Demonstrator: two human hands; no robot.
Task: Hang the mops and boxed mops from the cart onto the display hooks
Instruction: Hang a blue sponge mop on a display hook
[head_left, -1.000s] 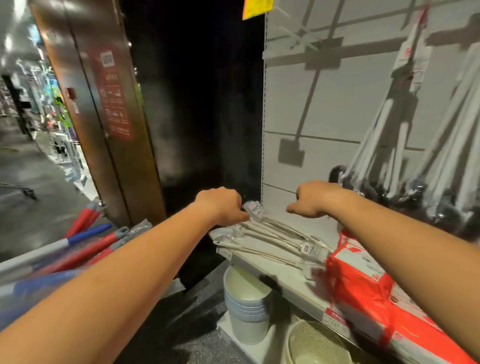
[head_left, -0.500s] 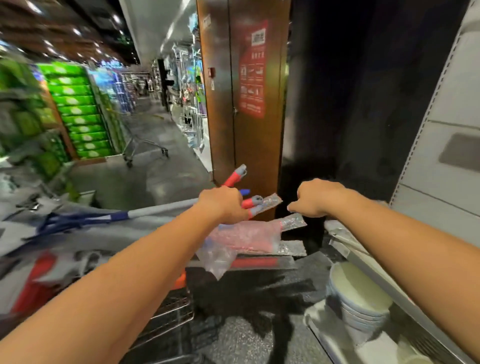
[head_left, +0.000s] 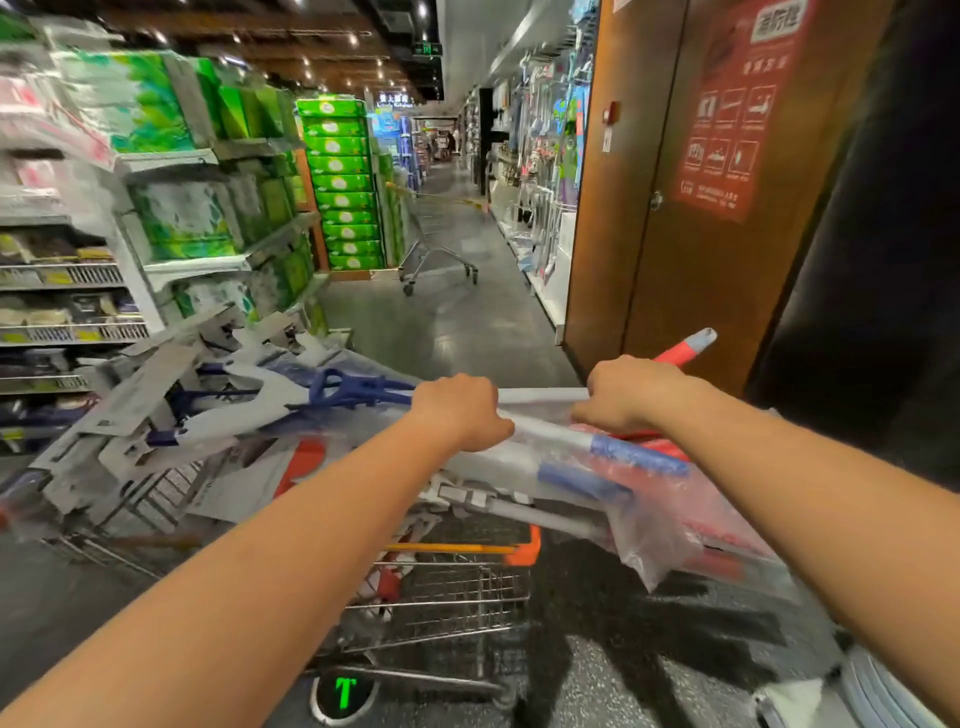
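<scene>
A wire shopping cart (head_left: 457, 548) with an orange handle bar stands right in front of me, piled with mops. Blue-and-white mop heads (head_left: 291, 400) and grey cardboard-packed mops (head_left: 130, 415) lie towards its left. White poles with blue grips (head_left: 639, 457) and a red handle (head_left: 685, 347) stick out to the right, partly inside a clear plastic bag (head_left: 654, 535). My left hand (head_left: 460, 410) grips a white mop pole at the middle of the pile. My right hand (head_left: 631, 395) is curled over the wrapped handles; what it holds is hidden.
A brown door (head_left: 675, 234) with a red sign stands at the right, a dark wall beyond it. Shelves of green packs (head_left: 171, 208) line the left. Another cart (head_left: 436, 249) stands down the aisle. White buckets (head_left: 883, 691) sit at the bottom right.
My view has swung left from the white display wall with hanging mops to the cart. Both hands came along and dropped onto the mop handles; the left now grips a pole.
</scene>
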